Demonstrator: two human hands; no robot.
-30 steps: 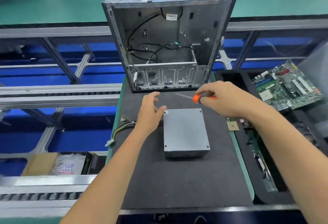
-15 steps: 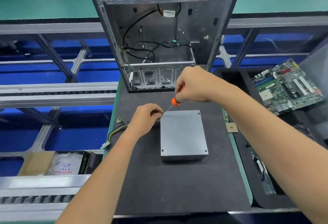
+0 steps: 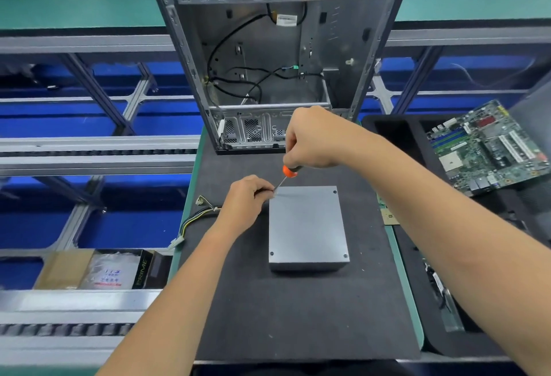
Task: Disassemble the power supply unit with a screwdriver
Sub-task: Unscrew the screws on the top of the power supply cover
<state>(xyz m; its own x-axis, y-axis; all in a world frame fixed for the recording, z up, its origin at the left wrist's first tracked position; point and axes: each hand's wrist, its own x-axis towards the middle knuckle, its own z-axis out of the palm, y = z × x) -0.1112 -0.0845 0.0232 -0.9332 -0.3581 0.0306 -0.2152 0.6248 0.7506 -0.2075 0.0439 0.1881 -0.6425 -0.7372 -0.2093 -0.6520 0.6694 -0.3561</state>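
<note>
Power supply unit (image 3: 308, 226) lies flat on the table (image 3: 298, 316), frame centre. Our right hand (image 3: 310, 140) grips the orange-handled screwdriver (image 3: 284, 177), tip at its upper-left corner. Left hand (image 3: 247, 199) pinches beside the tip.

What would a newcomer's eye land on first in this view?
Probably the right hand holding the orange-handled screwdriver on the far left corner of the grey power supply unit, with the left hand beside that corner. Behind stands the open computer case; a green motherboard lies at right.
</note>
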